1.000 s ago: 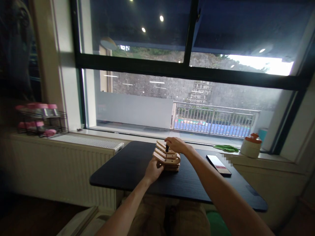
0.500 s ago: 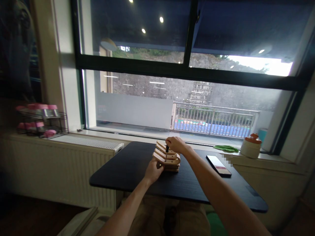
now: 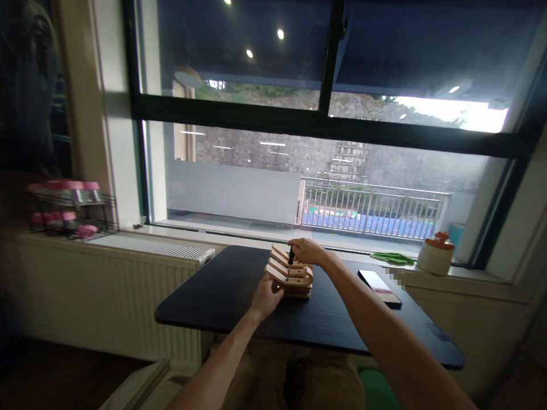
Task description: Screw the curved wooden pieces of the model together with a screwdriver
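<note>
A light wooden slatted piece [image 3: 299, 281] with several curved, angled slats and dark holes stands on the dark table [image 3: 213, 296]. My left hand [image 3: 267, 297] grips its near left side, thumb along the lower edge and the other fingers partly hidden behind the wood. Above the piece, my right hand [image 3: 306, 251] is closed around the black handle of a screwdriver [image 3: 291, 257]. The screwdriver is almost upright, its thin shaft reaching down to the nearest slat, where the tip meets the wood near a hole.
A phone [image 3: 379, 288] lies on the table to the right. On the windowsill are a green cloth [image 3: 392, 258] and a white jar with an orange lid [image 3: 436, 254]. A radiator [image 3: 128, 296] stands at left, beside a wire rack [image 3: 100, 208] with pink-lidded containers.
My right hand has shifted very slightly and turned a little at the screwdriver's handle. My left hand and the wooden piece stay where they were.
</note>
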Tool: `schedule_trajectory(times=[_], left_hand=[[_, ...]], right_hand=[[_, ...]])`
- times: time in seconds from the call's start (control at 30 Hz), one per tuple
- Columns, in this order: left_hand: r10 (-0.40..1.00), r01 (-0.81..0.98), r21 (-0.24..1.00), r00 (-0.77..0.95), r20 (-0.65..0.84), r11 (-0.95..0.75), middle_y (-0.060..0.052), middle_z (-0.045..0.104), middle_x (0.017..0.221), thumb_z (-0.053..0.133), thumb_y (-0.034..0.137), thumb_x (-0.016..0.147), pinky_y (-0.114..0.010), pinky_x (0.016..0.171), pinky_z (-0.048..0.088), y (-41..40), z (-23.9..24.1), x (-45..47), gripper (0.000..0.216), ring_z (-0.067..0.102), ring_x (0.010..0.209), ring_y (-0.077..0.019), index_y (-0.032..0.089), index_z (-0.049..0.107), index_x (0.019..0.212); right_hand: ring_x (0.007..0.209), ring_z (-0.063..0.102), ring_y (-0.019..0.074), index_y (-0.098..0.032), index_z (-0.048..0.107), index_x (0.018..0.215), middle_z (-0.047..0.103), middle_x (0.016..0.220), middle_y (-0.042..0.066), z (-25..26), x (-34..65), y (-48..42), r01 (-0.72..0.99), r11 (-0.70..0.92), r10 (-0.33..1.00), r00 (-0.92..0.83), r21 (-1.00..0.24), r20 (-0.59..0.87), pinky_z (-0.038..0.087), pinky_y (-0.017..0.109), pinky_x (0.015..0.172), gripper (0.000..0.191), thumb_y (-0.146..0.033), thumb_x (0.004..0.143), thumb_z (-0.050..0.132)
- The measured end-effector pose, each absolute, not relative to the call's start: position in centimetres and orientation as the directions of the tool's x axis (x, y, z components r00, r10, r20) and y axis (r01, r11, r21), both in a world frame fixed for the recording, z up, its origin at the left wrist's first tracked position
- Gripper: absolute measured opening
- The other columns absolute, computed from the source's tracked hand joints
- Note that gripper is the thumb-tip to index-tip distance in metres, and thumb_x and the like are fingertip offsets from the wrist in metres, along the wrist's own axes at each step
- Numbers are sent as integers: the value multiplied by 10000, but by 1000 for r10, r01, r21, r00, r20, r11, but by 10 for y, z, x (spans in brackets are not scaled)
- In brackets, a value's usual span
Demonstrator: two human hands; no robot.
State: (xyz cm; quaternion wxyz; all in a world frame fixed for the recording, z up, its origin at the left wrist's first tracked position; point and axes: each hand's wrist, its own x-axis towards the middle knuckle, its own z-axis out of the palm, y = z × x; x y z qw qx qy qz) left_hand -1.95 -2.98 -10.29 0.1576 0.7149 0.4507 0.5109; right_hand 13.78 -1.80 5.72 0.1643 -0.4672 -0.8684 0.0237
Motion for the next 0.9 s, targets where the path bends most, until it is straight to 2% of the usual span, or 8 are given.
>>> schedule_trajectory(times=[0.17,0.43,0.63,0.9], left_hand=[[811,496,689,59,582,-529,-52,602,1076,586,137,682,-273,892,427,-31,-101,-19,342,554,1002,-160,166,580,1023],[814,497,694,42,580,-520,-57,607,1066,597,121,670,-281,894,428,-32,-101,-18,332,551,1011,-164,156,585,1000],[800,481,686,57,597,-546,-52,603,1067,589,109,672,-284,891,433,-31,-102,-17,347,555,1003,-159,166,575,1014],[808,463,701,59,587,-543,-54,603,1070,581,104,672,-287,900,425,-30,-103,-16,360,555,1003,-162,166,572,1026]], right_hand=[[604,565,109,-150,643,959,663,720,40,57,138,-18,806,566,812,-509,-174,284,366,184,575,325,-216,854,342],[542,537,87,-144,655,900,656,673,32,55,139,-18,811,537,835,-470,-234,288,347,176,539,333,-291,867,358],[693,558,113,-177,674,931,672,829,38,59,134,-19,830,539,810,-464,-143,359,340,184,598,312,-340,825,430],[702,564,140,-200,679,931,673,821,41,57,130,-22,887,451,845,-387,-103,369,344,210,598,312,-307,783,425]])
